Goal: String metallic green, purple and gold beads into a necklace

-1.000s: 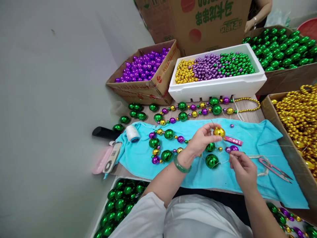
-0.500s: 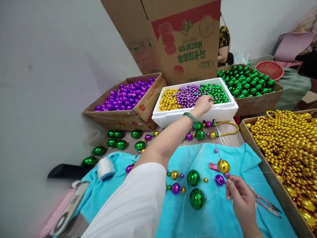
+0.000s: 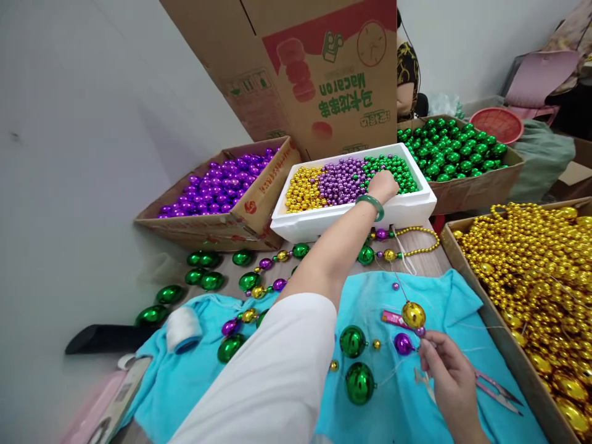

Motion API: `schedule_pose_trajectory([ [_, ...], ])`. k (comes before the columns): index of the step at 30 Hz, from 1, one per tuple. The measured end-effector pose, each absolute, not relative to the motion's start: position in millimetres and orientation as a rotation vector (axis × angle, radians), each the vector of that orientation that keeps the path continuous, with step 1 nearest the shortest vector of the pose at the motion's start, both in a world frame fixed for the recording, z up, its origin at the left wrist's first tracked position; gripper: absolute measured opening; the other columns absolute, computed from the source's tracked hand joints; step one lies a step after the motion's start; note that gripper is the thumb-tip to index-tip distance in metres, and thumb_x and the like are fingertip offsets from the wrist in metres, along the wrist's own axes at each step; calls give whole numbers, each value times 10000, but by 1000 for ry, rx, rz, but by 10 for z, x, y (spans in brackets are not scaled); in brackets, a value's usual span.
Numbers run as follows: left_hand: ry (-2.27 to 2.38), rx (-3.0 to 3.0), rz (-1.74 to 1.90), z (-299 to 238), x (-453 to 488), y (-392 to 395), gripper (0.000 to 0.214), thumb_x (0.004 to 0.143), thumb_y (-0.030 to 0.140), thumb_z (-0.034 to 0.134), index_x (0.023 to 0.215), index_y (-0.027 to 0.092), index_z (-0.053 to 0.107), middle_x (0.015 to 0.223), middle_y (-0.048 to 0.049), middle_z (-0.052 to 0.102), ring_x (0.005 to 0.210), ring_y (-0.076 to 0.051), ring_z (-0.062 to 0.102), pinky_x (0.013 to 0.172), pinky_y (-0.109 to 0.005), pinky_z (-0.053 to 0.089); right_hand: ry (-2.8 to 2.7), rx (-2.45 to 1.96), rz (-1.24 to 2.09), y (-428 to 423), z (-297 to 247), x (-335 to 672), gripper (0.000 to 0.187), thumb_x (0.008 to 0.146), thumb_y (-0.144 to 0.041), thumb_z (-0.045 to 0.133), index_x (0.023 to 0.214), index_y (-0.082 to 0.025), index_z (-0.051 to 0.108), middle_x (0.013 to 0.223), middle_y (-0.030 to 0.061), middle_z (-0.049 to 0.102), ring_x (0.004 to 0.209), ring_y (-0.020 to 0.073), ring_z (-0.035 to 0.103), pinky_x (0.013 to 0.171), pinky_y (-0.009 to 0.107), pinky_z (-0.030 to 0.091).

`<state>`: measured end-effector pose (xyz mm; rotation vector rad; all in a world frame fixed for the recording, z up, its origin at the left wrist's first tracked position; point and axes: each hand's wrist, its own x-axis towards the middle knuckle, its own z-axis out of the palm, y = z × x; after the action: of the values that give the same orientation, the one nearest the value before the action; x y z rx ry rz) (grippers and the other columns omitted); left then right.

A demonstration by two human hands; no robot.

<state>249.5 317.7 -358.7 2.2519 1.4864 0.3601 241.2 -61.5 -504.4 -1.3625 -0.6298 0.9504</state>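
Note:
My left hand [image 3: 382, 185] reaches into the white foam box [image 3: 324, 223], its fingers curled down among the small green beads [image 3: 393, 168] beside the purple beads [image 3: 340, 180] and gold beads [image 3: 303, 190]. What it grips is hidden. My right hand [image 3: 448, 377] pinches the thread of a bead string just below a large gold bead [image 3: 413, 314] and a purple bead [image 3: 402, 343]. Large green beads [image 3: 359, 382] of the same string lie on the turquoise towel [image 3: 370, 296].
A purple-bead carton [image 3: 222, 185] stands at left, a green-bead carton [image 3: 456, 151] at back right, a gold-bead carton [image 3: 531, 271] at right. A tall cardboard box [image 3: 314, 68] rises behind. A thread spool [image 3: 182, 328], snips [image 3: 497, 385] and finished bead strings [image 3: 277, 259] lie around. Another person [image 3: 407, 80] sits behind.
My left hand left the gold bead on the towel, reached forward into the foam box and has now sunk into the green beads. My head view tilted up. My right hand stays on the thread.

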Motion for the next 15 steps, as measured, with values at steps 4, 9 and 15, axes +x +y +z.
schedule_pose_trajectory([
  [4, 1032, 1661, 741, -3498, 2170, 2702, 226, 821, 127, 600, 1010, 67, 708, 934, -128, 706, 896, -167, 663, 894, -302, 499, -648, -1331, 881, -649, -4945, 2395, 200, 844, -374, 668, 886, -178, 667, 609, 9, 599, 509, 124, 542, 457, 231, 467],
  [9, 576, 857, 793, -3560, 1389, 1710, 160, 797, 99, 647, 953, 111, 685, 892, -50, 688, 757, -78, 647, 793, -207, 529, -710, -1295, 808, -740, -4740, 2320, 155, 848, -330, 663, 877, -179, 679, 589, 2, 588, 493, 111, 530, 433, 212, 439],
  [15, 545, 617, 795, -3798, 666, 947, 169, 848, 181, 637, 1008, 165, 687, 860, -43, 700, 684, -81, 647, 640, -179, 526, -806, -1332, 813, -925, -4620, 2104, 138, 818, -309, 689, 874, -183, 703, 595, 1, 588, 476, 100, 522, 415, 202, 424],
])
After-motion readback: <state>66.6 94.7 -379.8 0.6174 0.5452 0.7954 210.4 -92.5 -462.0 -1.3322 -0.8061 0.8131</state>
